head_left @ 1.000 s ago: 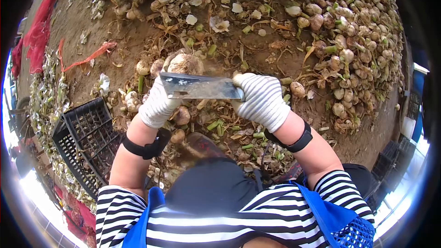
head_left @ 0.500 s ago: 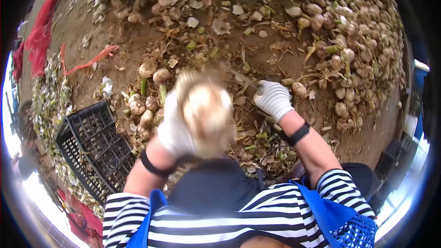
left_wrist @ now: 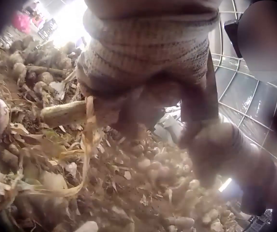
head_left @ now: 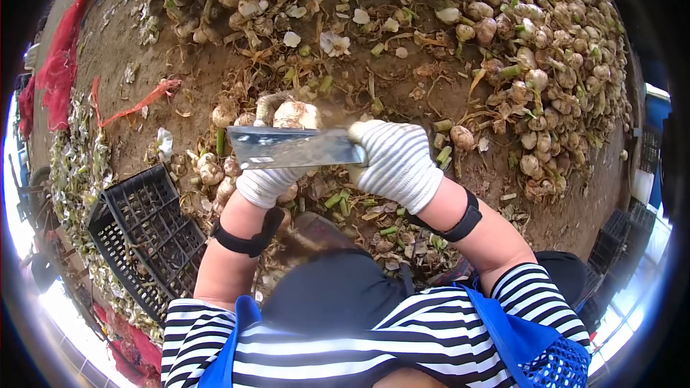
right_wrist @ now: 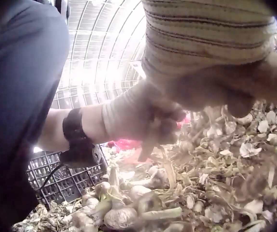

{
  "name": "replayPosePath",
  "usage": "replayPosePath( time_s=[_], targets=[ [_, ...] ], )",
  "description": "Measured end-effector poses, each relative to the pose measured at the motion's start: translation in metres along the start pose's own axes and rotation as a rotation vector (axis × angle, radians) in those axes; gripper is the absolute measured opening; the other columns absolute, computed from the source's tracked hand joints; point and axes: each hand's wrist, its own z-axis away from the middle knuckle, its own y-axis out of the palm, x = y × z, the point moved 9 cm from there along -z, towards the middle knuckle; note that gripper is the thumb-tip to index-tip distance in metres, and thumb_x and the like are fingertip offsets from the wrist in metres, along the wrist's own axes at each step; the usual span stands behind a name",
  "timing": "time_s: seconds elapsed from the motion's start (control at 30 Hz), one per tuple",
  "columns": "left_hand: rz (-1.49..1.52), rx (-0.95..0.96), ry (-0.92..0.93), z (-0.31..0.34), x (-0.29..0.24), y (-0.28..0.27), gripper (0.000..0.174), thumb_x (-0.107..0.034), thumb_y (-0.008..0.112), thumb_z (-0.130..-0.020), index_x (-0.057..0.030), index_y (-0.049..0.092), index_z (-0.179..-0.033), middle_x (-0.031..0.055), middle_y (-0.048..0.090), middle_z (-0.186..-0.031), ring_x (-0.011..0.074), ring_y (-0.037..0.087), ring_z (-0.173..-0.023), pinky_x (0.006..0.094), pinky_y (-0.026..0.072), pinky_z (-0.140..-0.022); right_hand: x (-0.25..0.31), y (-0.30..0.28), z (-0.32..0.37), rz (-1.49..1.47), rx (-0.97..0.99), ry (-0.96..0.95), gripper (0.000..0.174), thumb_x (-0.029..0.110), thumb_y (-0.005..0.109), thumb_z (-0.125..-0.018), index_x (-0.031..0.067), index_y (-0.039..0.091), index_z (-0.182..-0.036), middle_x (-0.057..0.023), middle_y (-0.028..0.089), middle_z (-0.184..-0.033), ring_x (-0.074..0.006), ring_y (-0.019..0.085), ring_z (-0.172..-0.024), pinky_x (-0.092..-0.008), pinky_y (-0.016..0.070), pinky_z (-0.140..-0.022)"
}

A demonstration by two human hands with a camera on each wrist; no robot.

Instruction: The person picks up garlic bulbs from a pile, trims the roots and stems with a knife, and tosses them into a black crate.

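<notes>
In a striped white glove, the right hand point(head_left: 399, 158) grips one end of a broad flat metal blade point(head_left: 295, 149). The blade lies level across the head view and covers the fingers of the gloved left hand point(head_left: 269, 183). Just beyond its upper edge shows a pale garlic bulb point(head_left: 298, 115), held by the left hand. A thick stem point(left_wrist: 63, 112) sticks out beside the left hand point(left_wrist: 143, 58) in the left wrist view. Close together in the right wrist view are the right hand point(right_wrist: 206, 38) and the left hand point(right_wrist: 138, 113); their fingertips are dim and blurred.
A large heap of garlic point(head_left: 575, 65) covers the right side. Loose bulbs and peelings point(head_left: 334, 43) lie beyond the hands. At the left, a black plastic crate point(head_left: 147, 233) stands tilted, with red netting point(head_left: 57, 86) farther back.
The left hand has lowered the bulb from nearer the head camera, where it was blurred. The right hand has come left, and the blade now lies across in front of the left hand.
</notes>
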Motion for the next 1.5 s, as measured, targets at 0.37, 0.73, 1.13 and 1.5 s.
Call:
replayPosePath(
  time_s=[0.37, 0.73, 1.13, 1.5],
  targets=[
    [1.773, -0.39, -0.585, -0.016, 0.015, -0.015, 0.074, -0.022, 0.087, -0.056, -0.0104, 0.047, -0.118, 0.009, 0.053, -0.113, 0.0246, 0.055, -0.1, 0.0342, 0.0503, -0.088, -0.148, 0.064, 0.057, -0.017, 0.136, 0.681, 0.022, 0.019, 0.05, -0.075, 0.0048, 0.063, -0.085, -0.0172, 0.062, -0.068, -0.0338, 0.059, -0.062, -0.0413, 0.0489, -0.062],
    [2.183, -0.253, -0.744, 0.007, 0.004, 0.008, 0.053, -0.03, 0.065, -0.079, -0.0078, 0.048, -0.124, 0.0163, 0.056, -0.114, 0.0306, 0.057, -0.103, 0.0486, 0.0491, -0.088, -0.078, 0.043, 0.021, -0.39, 0.311, 0.456, 0.028, 0.02, 0.06, -0.066, 0.0015, 0.061, -0.087, -0.0152, 0.061, -0.069, -0.0297, 0.056, -0.061, -0.0345, 0.0472, -0.061],
    [1.154, 0.22, -0.876, -0.008, 0.005, 0.006, 0.033, -0.016, 0.066, -0.078, 0.0017, 0.059, -0.106, 0.004, 0.063, -0.087, 0.0104, 0.058, -0.07, 0.0248, 0.0471, -0.061, -0.067, 0.028, 0.01, -0.13, 0.362, 0.309, 0.025, 0.019, 0.053, -0.068, 0.0049, 0.064, -0.086, -0.0202, 0.062, -0.076, -0.037, 0.06, -0.074, -0.0429, 0.0492, -0.067],
    [1.761, -0.292, -0.617, -0.076, 0.015, -0.075, 0.068, -0.059, 0.06, -0.077, -0.0048, 0.05, -0.117, 0.0113, 0.062, -0.095, 0.0163, 0.064, -0.075, 0.0306, 0.0544, -0.063, -0.144, 0.078, 0.032, -0.407, 0.224, 0.7, 0.053, 0.022, 0.059, -0.066, -0.0068, 0.057, -0.111, -0.0226, 0.064, -0.1, -0.0279, 0.062, -0.099, -0.0314, 0.0476, -0.084]
  ],
)
